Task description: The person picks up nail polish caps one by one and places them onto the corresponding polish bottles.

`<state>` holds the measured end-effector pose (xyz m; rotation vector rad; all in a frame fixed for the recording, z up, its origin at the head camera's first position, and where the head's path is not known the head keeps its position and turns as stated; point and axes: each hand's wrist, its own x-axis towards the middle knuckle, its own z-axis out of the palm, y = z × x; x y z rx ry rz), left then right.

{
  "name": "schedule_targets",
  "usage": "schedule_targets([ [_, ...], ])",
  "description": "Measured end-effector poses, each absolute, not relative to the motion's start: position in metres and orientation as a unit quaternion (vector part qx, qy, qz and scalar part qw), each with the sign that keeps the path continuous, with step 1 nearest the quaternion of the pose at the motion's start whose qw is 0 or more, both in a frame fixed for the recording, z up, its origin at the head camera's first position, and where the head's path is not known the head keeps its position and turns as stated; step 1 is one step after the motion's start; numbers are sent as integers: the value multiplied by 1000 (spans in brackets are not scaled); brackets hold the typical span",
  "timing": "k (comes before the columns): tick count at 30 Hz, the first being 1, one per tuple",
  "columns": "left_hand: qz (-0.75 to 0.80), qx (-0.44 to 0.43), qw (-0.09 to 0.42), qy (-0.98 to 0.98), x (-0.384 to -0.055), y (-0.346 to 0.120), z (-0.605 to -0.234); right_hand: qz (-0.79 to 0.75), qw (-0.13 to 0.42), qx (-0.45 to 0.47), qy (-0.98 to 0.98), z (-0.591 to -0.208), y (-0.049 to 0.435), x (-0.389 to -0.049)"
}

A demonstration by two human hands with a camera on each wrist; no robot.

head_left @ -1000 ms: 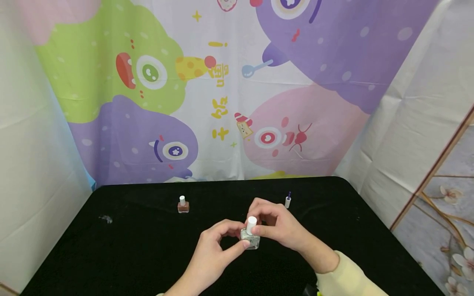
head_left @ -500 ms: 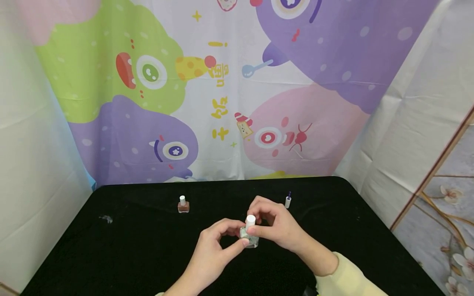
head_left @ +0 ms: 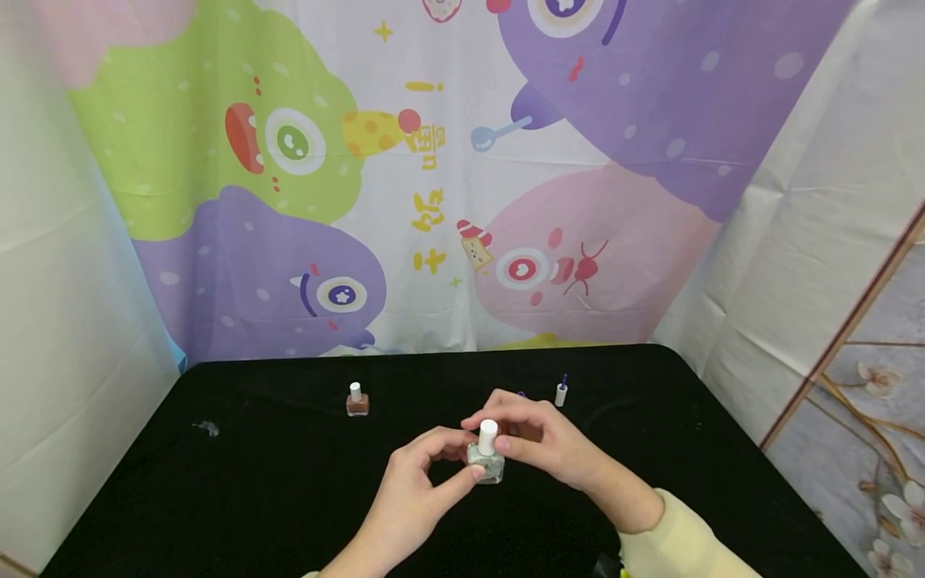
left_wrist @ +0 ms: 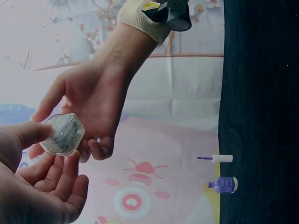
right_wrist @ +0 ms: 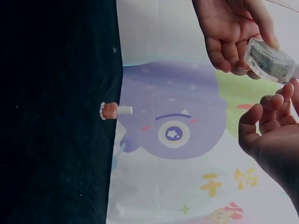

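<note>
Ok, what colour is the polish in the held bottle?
Polish: pale greyish with dark speckles; clearest in the right wrist view.

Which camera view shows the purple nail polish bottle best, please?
The left wrist view, where the purple nail polish bottle is unobstructed and uncapped. In the head view, the right hand hides all but its top; the right wrist view does not show it.

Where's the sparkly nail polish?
In the head view, the sparkly nail polish bottle is low, just right of centre, pinched by the left hand.
</note>
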<state>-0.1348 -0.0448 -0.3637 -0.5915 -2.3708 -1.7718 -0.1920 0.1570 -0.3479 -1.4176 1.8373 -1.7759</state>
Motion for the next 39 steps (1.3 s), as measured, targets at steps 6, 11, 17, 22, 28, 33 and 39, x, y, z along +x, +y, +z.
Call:
schedule_targets([
  [6, -584, -193, 61, -786, -134, -45, -363, -596, 100, -485, 632, -350, 158, -193],
  [11, -585, -192, 59, -786, -133, -44, -363, -581, 58, -489, 648, -353, 158, -194],
  [17, -580, -190, 64, -790, -134, -44, -363, -580, 20, -476, 661, -354, 158, -193],
  [22, -583, -188, 70, -787, -134, -43, -364, -596, 11, -440, 672, -353, 156, -191],
  [28, -590, -182, 85, -782, -135, -41, -364, -610, -13, -386, 691, -351, 151, -186],
  [33, -590, -181, 99, -781, -135, -40, -365, -611, -36, -350, 709, -350, 148, -183],
  [39, -592, -181, 99, -779, -135, -39, -364, -609, -50, -330, 720, -349, 147, -180],
])
